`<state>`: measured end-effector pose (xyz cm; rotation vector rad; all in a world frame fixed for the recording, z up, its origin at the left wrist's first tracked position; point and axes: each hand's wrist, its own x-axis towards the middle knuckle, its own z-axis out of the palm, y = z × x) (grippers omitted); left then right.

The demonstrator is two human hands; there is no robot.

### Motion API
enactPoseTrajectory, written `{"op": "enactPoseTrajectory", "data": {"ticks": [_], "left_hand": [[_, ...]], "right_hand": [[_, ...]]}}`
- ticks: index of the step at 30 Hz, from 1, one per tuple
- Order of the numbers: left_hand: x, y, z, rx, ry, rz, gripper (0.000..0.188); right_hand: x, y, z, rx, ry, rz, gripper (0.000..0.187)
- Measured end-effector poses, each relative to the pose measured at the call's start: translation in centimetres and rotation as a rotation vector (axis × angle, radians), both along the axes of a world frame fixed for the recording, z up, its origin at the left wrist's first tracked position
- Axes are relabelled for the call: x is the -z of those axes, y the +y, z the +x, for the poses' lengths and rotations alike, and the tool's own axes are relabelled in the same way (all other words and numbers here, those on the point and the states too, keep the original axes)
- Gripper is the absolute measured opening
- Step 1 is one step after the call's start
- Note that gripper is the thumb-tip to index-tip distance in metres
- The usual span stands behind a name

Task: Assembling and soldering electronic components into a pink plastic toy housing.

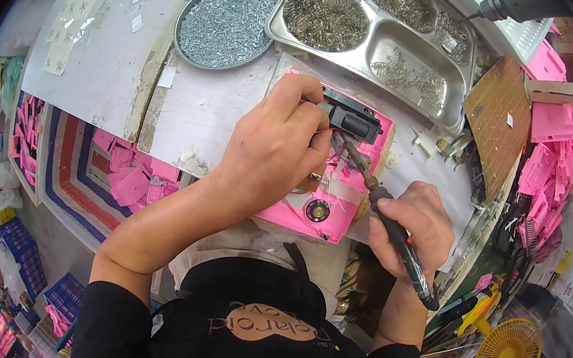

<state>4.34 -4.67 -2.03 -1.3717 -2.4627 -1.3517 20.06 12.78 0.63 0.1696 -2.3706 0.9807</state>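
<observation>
A pink plastic casing (281, 211) lies on the bench in front of me, with thin wires and a round speaker-like part (317, 210) inside it. Across its far end sits a black plastic part (352, 121). My left hand (279, 135) rests over the casing, its fingers pinched together against the near side of the black part; what they grip is hidden. In my right hand (418, 227) is a soldering iron (395, 224) with a black handle, held at a slant. Its metal tip reaches into the casing just below the black part, close to my left fingertips.
Beyond the casing are a round dish (225, 25) of small screws and a metal compartment tray (445, 107) of springs. An electric screwdriver (515, 7) hangs at the far right. Pink parts (554, 151) pile up beside a brown board (497, 126). A yellow fan (508, 356) stands lower right.
</observation>
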Motion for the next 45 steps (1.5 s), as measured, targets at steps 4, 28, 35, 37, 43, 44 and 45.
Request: {"op": "enactPoseTrajectory", "data": {"ticks": [4,28,35,37,43,44,45], "left_hand": [[-0.1,0.1,0.1,-0.011,-0.003,0.042,0.013],[-0.3,0.0,0.0,-0.011,0.009,0.064,0.014],[-2.8,1.0,1.5,0.148,0.170,-0.041,0.018],[-2.4,2.0,1.7,0.169,0.221,-0.082,0.018],[-2.5,2.4,1.2,0.201,0.276,-0.166,0.015],[-2.5,2.4,1.2,0.200,0.278,-0.174,0.015],[-2.5,2.3,1.2,0.198,0.279,-0.183,0.015]], "right_hand": [[-0.4,0.0,0.6,0.003,-0.017,-0.011,0.036],[-1.4,0.6,2.2,0.057,0.022,-0.028,0.034],[-1.9,1.8,3.2,0.120,0.067,-0.039,0.031],[-1.8,1.9,3.5,0.122,0.060,-0.055,0.031],[-1.5,2.3,4.6,0.140,0.066,-0.060,0.031],[-1.4,2.4,4.8,0.146,0.066,-0.065,0.031],[-1.3,2.5,5.0,0.152,0.066,-0.069,0.031]]}}
